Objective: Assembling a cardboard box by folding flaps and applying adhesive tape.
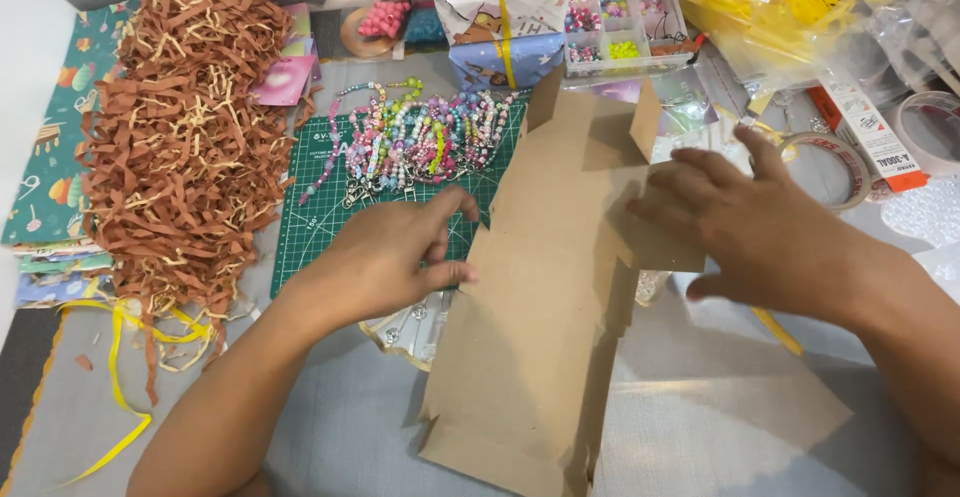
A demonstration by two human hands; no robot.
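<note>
Centrally: flat brown cardboard box blank with cut flaps (545, 297), unfolded, lying lengthwise from the near table edge up toward the bead case, partly overlapping the green gridded cutting mat (325, 207) at its left.

Left hand (395, 252) at the blank's left edge, over the mat; thumb and forefinger closed in a pinch on the cardboard rim, other fingers curled loosely.

Right hand (760, 222) at the blank's right side, palm down, fingers spread and pressed flat on a folded side flap; open, gripping nothing.

Just under the blank's left edge, below the left hand: crinkled clear plastic wrapper (410, 327), half hidden.

Up and left of the blank, on the mat: row of pastel beaded bracelets and keychains (425, 137), touching the blank's upper left flap or just short of it; cannot tell which.

Far left of the blank: big heap of brown shredded paper filler (185, 147), with loose yellow ribbon strands (130, 357) trailing below.

Above the blank: clear compartmented plastic case of coloured beads (625, 22), beside a wrapped gift box with yellow ribbon (500, 7).

Right of the blank, beyond the right hand: roll of clear packing tape (840, 162), and a pile of yellow cellophane strips (790, 2) well apart at the upper right.
</note>
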